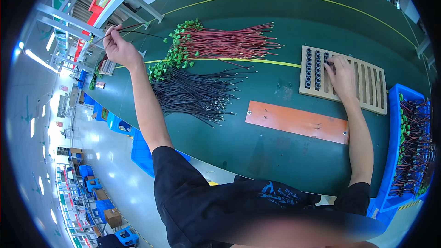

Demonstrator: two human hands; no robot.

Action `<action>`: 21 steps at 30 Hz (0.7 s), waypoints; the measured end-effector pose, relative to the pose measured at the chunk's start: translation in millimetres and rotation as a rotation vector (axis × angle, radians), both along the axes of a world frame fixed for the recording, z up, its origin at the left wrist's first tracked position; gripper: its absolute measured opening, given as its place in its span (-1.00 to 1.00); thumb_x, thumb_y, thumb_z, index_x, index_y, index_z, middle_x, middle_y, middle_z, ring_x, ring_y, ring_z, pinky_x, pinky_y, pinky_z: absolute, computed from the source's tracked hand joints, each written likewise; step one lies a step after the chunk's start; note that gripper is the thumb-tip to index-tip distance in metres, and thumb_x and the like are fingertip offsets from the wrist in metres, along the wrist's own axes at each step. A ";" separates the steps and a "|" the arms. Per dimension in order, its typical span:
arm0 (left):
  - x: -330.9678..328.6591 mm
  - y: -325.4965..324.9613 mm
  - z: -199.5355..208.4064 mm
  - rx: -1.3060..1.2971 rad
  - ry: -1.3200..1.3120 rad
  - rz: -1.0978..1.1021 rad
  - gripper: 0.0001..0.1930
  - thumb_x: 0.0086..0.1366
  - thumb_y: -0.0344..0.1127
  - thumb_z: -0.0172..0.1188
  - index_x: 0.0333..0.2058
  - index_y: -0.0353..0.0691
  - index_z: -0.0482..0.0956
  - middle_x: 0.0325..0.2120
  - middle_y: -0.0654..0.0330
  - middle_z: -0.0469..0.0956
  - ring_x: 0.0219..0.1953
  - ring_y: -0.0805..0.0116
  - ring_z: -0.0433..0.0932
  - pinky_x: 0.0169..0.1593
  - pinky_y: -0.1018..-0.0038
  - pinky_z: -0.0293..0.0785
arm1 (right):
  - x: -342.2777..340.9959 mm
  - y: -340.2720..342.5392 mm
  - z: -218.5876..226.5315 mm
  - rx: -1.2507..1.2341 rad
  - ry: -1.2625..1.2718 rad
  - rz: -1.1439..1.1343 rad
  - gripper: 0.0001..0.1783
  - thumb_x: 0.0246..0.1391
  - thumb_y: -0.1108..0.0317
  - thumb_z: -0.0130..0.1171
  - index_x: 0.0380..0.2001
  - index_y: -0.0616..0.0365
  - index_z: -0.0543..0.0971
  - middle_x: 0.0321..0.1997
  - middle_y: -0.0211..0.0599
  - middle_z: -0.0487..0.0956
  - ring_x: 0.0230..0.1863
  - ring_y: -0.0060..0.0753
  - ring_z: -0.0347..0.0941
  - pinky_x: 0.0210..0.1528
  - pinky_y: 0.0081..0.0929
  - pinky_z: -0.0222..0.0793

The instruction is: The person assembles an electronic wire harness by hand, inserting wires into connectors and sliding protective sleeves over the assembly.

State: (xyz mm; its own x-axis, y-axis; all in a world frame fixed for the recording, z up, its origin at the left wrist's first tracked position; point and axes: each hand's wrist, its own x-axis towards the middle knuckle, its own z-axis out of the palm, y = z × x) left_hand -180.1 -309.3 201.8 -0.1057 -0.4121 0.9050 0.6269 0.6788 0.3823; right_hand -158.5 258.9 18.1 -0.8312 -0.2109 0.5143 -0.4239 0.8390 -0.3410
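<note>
My left hand [121, 50] is raised at the far left, its fingers pinched round thin wires. A black wire [146, 33] with a green end reaches right from it, beside a dark red wire [131, 27]. My right hand [342, 76] is over a slotted wooden tray [360, 105], fingers curled down at the third slot. Whatever its fingertips grip is hidden. Small black round parts [318, 70] stand in rows in the tray's left slots. Between the hands lie a bundle of red wires [229, 41] and a bundle of black wires [197, 92], both with green ends.
An orange plate [296, 121] lies on the green table [229, 149] in front of the tray. At the right edge stands a blue bin [394, 142] of red and black wire assemblies. A red and white metal frame [98, 7] rises by my left hand.
</note>
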 end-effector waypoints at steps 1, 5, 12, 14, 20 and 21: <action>8.6 14.4 2.7 -0.052 -0.016 -0.047 -0.87 0.50 -0.43 0.03 -0.17 -0.37 0.52 -0.29 0.13 0.65 -0.29 0.50 0.55 -0.08 0.55 0.47 | 0.5 1.4 2.5 0.116 0.163 0.072 -0.82 0.18 0.41 0.24 -0.19 0.25 0.56 -0.20 -0.15 0.54 -0.25 -0.04 0.50 -0.17 -0.17 0.45; 33.3 124.0 -27.9 -0.392 -0.576 -0.199 -0.82 0.48 -0.43 0.02 -0.06 -0.28 0.57 -0.27 0.18 0.60 -0.35 0.45 0.49 -0.18 0.50 0.46 | 4.8 5.0 12.4 0.009 0.201 0.097 -0.84 0.20 0.42 0.22 -0.18 0.25 0.57 -0.24 -0.14 0.55 -0.21 -0.04 0.51 -0.17 -0.20 0.44; 85.5 264.3 -109.5 -0.545 -1.119 -0.955 -0.78 0.44 -0.48 0.04 0.00 -0.36 0.54 -0.45 0.14 0.45 -0.46 0.35 0.39 -0.30 0.43 0.44 | 69.0 -12.7 4.0 -1.966 -0.813 0.283 -0.72 0.39 0.26 -0.01 -0.04 0.26 0.49 -0.21 -0.27 0.51 -0.23 -0.42 0.51 -0.37 -0.57 0.42; 94.2 280.4 -114.4 -0.569 -1.181 -1.039 -0.78 0.45 -0.47 0.03 0.00 -0.36 0.54 -0.45 0.14 0.44 -0.46 0.34 0.38 -0.30 0.43 0.43 | 97.2 -12.3 4.8 -2.184 -1.034 0.340 -0.68 0.39 0.24 -0.02 -0.04 0.30 0.47 -0.23 -0.20 0.49 -0.25 -0.41 0.47 -0.41 -0.60 0.38; 104.5 298.5 -131.1 -0.520 -1.280 -1.199 -0.74 0.51 -0.31 -0.01 -0.07 -0.36 0.58 -0.24 0.01 0.60 -0.22 0.09 0.59 -0.12 0.31 0.49 | 147.7 -21.9 17.8 -1.795 -0.846 0.213 -0.59 0.38 0.31 0.02 0.19 0.29 0.41 -0.18 -0.34 0.48 -0.29 -0.61 0.34 -0.38 -0.67 0.28; 104.4 298.7 -130.2 -0.515 -1.281 -1.208 -0.74 0.51 -0.31 -0.01 -0.07 -0.36 0.58 -0.24 0.01 0.60 -0.22 0.09 0.59 -0.12 0.31 0.49 | 149.5 -25.3 21.5 -1.700 -0.766 0.225 -0.59 0.39 0.30 0.02 0.20 0.29 0.41 -0.20 -0.36 0.47 -0.31 -0.64 0.32 -0.38 -0.68 0.26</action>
